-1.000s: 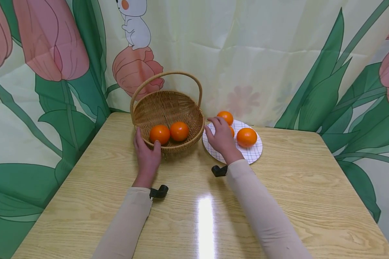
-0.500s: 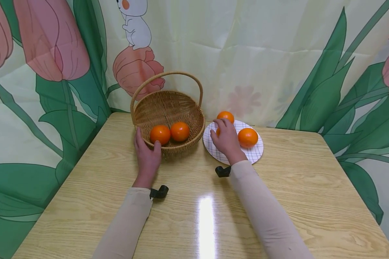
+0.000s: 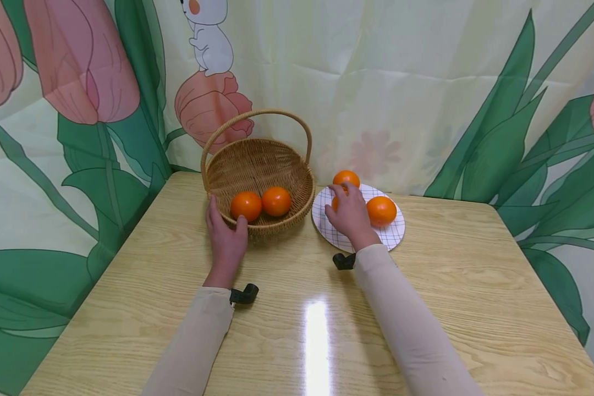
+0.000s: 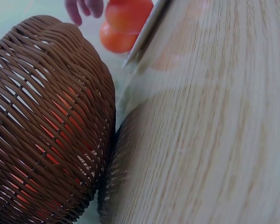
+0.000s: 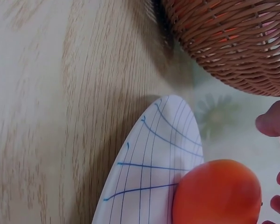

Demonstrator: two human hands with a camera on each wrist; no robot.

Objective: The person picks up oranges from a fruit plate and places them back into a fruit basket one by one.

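My left hand (image 3: 226, 242) holds the front left rim of a wicker basket (image 3: 257, 159), thumb at the rim and fingers along the outside. Two oranges lie in the basket, a left orange (image 3: 246, 207) and a right orange (image 3: 276, 201). Over a white plate with blue grid lines (image 3: 325, 223), my right hand (image 3: 352, 214) hovers above a partly hidden orange (image 3: 335, 203). In the right wrist view its fingers (image 5: 275, 122) are spread, apart from the orange (image 5: 217, 193) below. A back orange (image 3: 346, 179) and a right-hand orange (image 3: 381, 211) also sit on the plate.
The basket's tall arched handle (image 3: 257, 111) stands up beside the plate. Behind the wooden table (image 3: 287, 335) hangs a curtain (image 3: 401, 82) printed with flowers and leaves. Black wrist mounts are strapped near both sleeves.
My right hand has moved away from the basket's right side, slightly rightward and lower over the middle orange on the plate. The left hand and the basket have stayed in place.
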